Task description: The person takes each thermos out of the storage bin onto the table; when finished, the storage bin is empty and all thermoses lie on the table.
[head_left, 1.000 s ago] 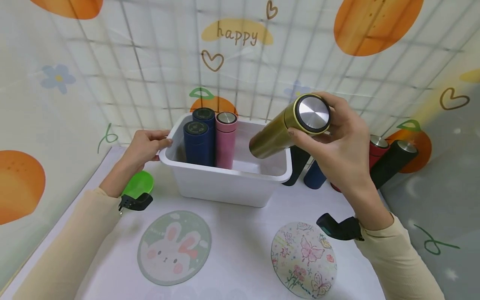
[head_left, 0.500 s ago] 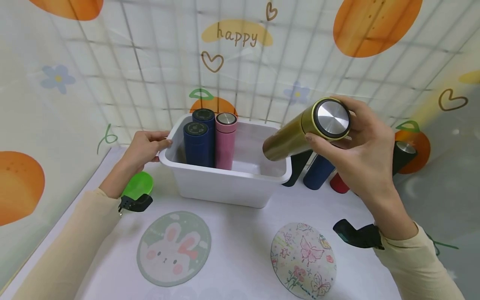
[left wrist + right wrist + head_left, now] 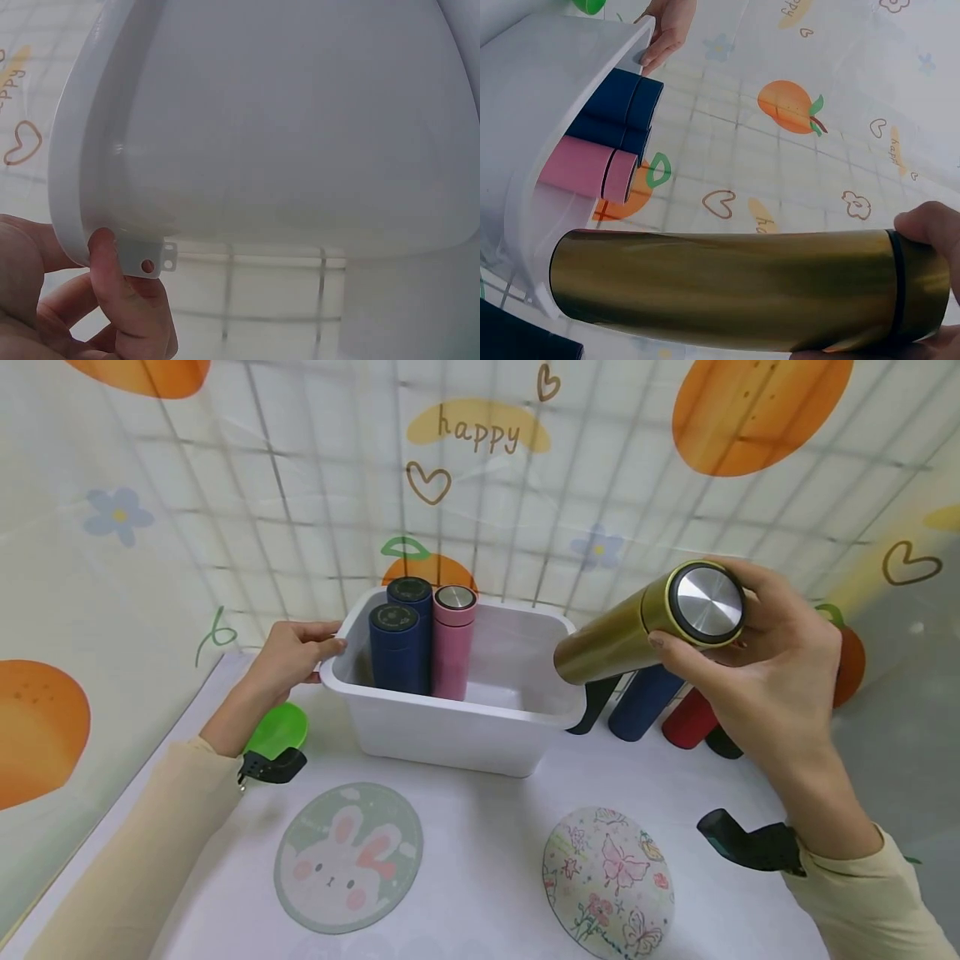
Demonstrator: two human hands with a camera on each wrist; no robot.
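My right hand [image 3: 780, 677] grips a gold thermos flask [image 3: 611, 639] round its lid end. The flask is tilted, its steel-topped lid toward me and its base over the right rim of a white plastic bin [image 3: 450, 727]. In the right wrist view the gold flask [image 3: 727, 289] lies across the frame, thumb and fingers at its lid. My left hand [image 3: 285, 664] pinches the bin's left rim; the left wrist view shows the fingers [image 3: 124, 300] at that rim. Inside the bin, at its left, two blue flasks [image 3: 394, 652] and a pink flask [image 3: 452, 652] stand upright.
Right of the bin, a blue flask [image 3: 645, 702], a red flask [image 3: 690, 718] and black ones lean at the back, partly hidden by my right hand. A green bowl [image 3: 279, 729] sits by my left wrist. A rabbit mat [image 3: 348, 858] and a butterfly mat [image 3: 609, 881] lie in front.
My right hand has moved right with the gold flask, carrying it from above the bin's inside to its right rim. The left hand and the bin stay where they were.
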